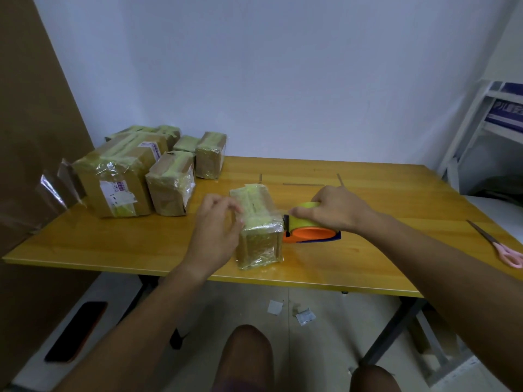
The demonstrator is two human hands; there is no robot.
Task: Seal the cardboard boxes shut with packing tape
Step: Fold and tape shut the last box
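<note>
Head view: tape dispenser meets box at its right edge

Head view, looking down over a yellow table (368,193): the right hand (334,212) curls its fingers over a roll of yellow-green tape in an orange dispenser (310,229), gripping it from above with its cutter end pressed against the right side of a small cardboard box (256,230). The left hand (216,227) rests against the box's left flank, fingers bent over the top edge, steadying it; whether they pinch a loose tape end cannot be told. The box, already heavily wrapped in clear tape, stands near the table's front edge, its long axis running away from the person. The dispenser lies directly to its right, touching it, so the box sits between the two hands and the tape's path would appear to run leftward across the top, crosswise to that axis. The right hand is the one placed to draw it. A group of taped boxes (121,176) stands well apart at the far left, and pink-handled scissors (501,247) lie near the right edge
</note>
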